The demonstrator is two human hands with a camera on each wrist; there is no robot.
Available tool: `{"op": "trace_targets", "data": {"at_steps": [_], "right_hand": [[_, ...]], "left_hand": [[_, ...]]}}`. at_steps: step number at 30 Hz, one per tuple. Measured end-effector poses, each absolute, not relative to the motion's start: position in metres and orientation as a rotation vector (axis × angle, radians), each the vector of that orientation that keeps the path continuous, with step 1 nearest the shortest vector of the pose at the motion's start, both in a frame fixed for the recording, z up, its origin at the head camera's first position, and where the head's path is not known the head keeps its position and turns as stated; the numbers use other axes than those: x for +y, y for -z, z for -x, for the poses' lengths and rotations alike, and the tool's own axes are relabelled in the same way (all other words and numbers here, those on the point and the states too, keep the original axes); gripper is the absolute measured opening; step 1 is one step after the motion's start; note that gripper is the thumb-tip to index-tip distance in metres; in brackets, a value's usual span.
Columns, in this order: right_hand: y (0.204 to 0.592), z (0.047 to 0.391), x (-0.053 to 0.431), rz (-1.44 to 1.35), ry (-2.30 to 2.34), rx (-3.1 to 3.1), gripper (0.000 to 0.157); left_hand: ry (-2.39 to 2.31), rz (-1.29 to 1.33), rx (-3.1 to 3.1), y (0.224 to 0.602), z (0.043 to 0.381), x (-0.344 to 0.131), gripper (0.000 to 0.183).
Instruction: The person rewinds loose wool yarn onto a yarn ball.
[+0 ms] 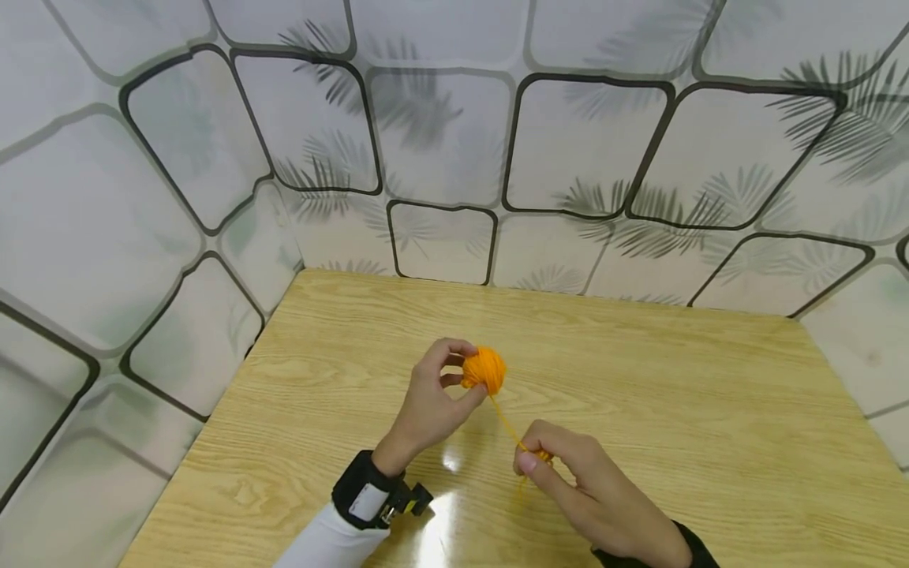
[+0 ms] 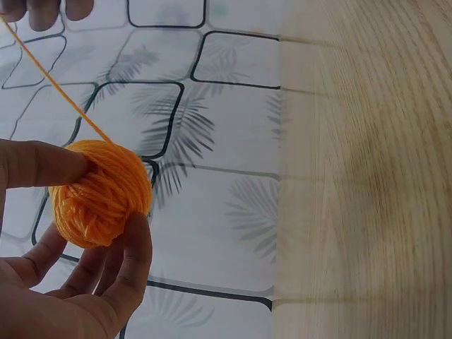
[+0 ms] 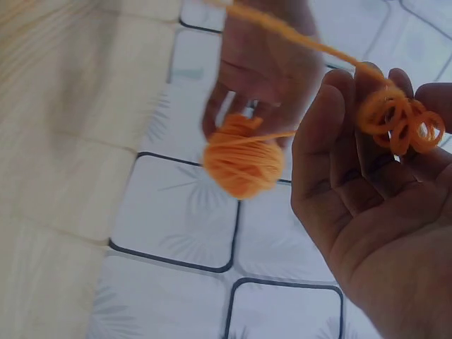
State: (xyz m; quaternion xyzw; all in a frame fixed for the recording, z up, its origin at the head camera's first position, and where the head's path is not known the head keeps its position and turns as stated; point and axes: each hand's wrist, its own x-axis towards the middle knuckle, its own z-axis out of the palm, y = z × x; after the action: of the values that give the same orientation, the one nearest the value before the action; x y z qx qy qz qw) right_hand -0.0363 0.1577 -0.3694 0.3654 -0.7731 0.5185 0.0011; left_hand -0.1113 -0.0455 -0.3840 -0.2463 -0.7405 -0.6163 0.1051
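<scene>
An orange ball of yarn [image 1: 486, 371] is held up over the table between the thumb and fingers of my left hand [image 1: 435, 398]. In the left wrist view the wound strands of the yarn ball [image 2: 106, 194] show between thumb and fingertips. A taut strand [image 1: 507, 420] runs from the ball down to my right hand [image 1: 585, 481], which pinches it between thumb and curled forefinger. Several small yarn loops [image 3: 399, 121] are bunched in the right hand's fingers, seen in the right wrist view. Another length of yarn [image 3: 296, 35] stretches away from these loops.
Beneath both hands lies a light wood-grain table [image 1: 341, 355]. A wall [image 1: 440, 134] patterned with dark-outlined stones and leaves stands behind it and along the left side. My left wrist carries a black strap with a small camera [image 1: 408, 501].
</scene>
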Motion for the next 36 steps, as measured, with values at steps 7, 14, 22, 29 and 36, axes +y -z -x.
{"op": "trace_targets", "data": {"at_steps": [7, 14, 22, 29, 36], "right_hand": [[0.345, 0.042, 0.161, -1.061, -1.708, -2.314, 0.027], [0.324, 0.054, 0.167, -0.924, -1.817, -2.31, 0.02], [0.319, 0.087, 0.176, -0.723, -1.817, -2.292, 0.018], [0.348, 0.118, 0.177, -0.635, -2.007, -2.24, 0.025], [0.386, 0.124, 0.169, -0.591, -2.046, -2.359, 0.03]], "left_hand": [[1.739, 0.764, -2.297, 0.382, 0.104, -0.044, 0.037], [1.71, 0.908, -2.404, 0.405, 0.103, -0.043, 0.038], [1.745, 1.252, -2.409, 0.419, 0.093, -0.04, 0.039], [1.988, 1.45, -2.287, 0.392, 0.077, -0.039, 0.038], [2.279, 1.437, -1.981, 0.364, 0.071, -0.04, 0.041]]}}
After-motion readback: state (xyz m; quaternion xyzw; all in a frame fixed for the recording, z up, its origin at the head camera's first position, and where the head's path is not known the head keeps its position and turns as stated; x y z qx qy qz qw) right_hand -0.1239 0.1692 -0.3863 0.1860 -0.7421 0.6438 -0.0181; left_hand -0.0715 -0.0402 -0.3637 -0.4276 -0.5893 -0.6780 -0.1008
